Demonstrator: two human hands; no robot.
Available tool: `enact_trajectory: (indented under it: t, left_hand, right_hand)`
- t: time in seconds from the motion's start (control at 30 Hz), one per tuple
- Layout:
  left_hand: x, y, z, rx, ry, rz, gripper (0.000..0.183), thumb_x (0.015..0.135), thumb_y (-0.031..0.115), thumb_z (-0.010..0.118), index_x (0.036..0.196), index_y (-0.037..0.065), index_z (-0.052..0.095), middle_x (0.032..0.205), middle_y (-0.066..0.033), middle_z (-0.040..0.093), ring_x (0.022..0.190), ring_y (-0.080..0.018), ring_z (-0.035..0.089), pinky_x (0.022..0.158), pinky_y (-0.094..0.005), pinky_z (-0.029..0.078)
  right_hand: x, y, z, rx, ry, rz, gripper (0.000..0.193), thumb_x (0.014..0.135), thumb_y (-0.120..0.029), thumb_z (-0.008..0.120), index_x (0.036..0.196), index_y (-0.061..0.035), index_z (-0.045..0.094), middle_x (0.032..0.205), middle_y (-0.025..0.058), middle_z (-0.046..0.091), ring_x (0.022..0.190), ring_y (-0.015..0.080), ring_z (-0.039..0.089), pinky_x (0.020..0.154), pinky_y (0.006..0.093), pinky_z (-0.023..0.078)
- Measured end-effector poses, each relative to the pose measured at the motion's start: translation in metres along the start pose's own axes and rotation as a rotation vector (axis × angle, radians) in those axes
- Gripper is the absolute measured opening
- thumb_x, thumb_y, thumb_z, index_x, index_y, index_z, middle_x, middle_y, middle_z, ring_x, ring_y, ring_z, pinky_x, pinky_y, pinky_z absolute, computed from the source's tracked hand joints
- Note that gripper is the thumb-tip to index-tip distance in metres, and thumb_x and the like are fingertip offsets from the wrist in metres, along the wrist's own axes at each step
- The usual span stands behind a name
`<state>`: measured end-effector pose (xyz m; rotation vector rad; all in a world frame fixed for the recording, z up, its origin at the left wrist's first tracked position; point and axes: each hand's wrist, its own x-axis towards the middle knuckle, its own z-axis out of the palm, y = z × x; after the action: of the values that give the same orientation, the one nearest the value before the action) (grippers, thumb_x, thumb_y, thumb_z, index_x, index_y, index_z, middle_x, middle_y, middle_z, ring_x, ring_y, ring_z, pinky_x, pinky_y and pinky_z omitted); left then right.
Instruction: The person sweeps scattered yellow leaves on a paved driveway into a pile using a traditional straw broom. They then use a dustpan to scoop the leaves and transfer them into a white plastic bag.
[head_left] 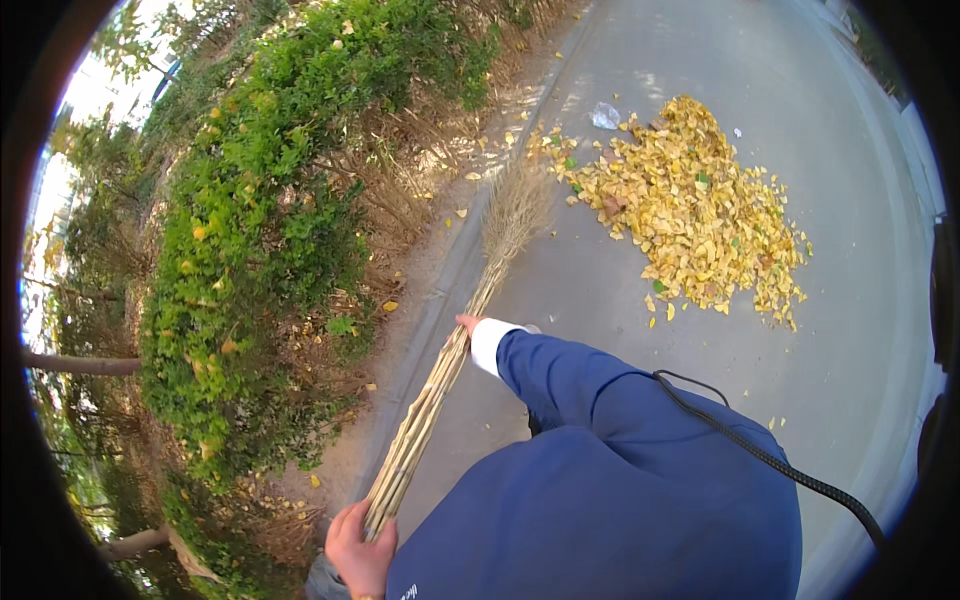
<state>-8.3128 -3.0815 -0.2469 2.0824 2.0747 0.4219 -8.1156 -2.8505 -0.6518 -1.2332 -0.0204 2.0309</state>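
A long bamboo-twig broom (425, 415) slants from the lower left up toward the path's left edge. My left hand (360, 550) is closed around the near end of its handle. Farther along, my right hand (467, 322) grips the bundled stalks, mostly hidden behind the white cuff of a blue sleeve. The brushy head (515, 215) is slightly blurred and lies near the curb. Just beyond it, to the right, spreads a large heap of yellow leaves (710, 220). A clear crumpled plastic piece (605, 116) lies at the heap's far left.
A low curb (430, 310) runs along the left side of the grey path (840, 260). Past it are bare soil and a green hedge (260, 240), with tree trunks farther left. Scattered leaves dot the path and soil. A dark braided cord (770, 455) crosses my blue clothing.
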Motion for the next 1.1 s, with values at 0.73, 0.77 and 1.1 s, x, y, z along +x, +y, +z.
enact_trajectory:
  t: [0.73, 0.77, 1.1]
  left_hand:
    - [0.419, 0.066, 0.057, -0.168, -0.253, -0.024, 0.029, 0.066, 0.008, 0.078, 0.093, 0.0, 0.071, 0.086, -0.015, 0.07, 0.079, -0.0251, 0.068, 0.072, -0.0333, 0.053]
    - [0.443, 0.067, 0.06, -0.208, -0.281, -0.039, 0.029, 0.065, 0.008, 0.078, 0.093, 0.001, 0.071, 0.083, -0.0149, 0.07, 0.075, -0.0252, 0.068, 0.071, -0.0335, 0.053]
    - [0.571, 0.006, -0.052, -0.273, -0.336, 0.142, 0.033, 0.073, -0.004, 0.074, 0.106, -0.005, 0.067, 0.094, -0.011, 0.068, 0.081, -0.0162, 0.063, 0.075, -0.0288, 0.053]
  right_hand:
    - [0.134, -0.324, 0.024, -0.092, 0.304, -0.126, 0.031, 0.093, -0.032, 0.049, 0.089, -0.0037, 0.061, 0.082, 0.0149, 0.065, 0.071, 0.0269, 0.065, 0.069, 0.0419, 0.055]
    - [0.138, -0.329, 0.012, -0.108, 0.433, -0.123, 0.032, 0.093, -0.033, 0.048, 0.088, -0.0039, 0.061, 0.084, 0.0161, 0.065, 0.075, 0.0276, 0.065, 0.072, 0.0419, 0.054]
    - [0.065, -0.4, 0.108, 0.597, 0.217, -0.162, 0.021, 0.093, -0.024, 0.058, 0.099, -0.0049, 0.052, 0.081, 0.0111, 0.065, 0.076, 0.028, 0.067, 0.071, 0.0467, 0.059]
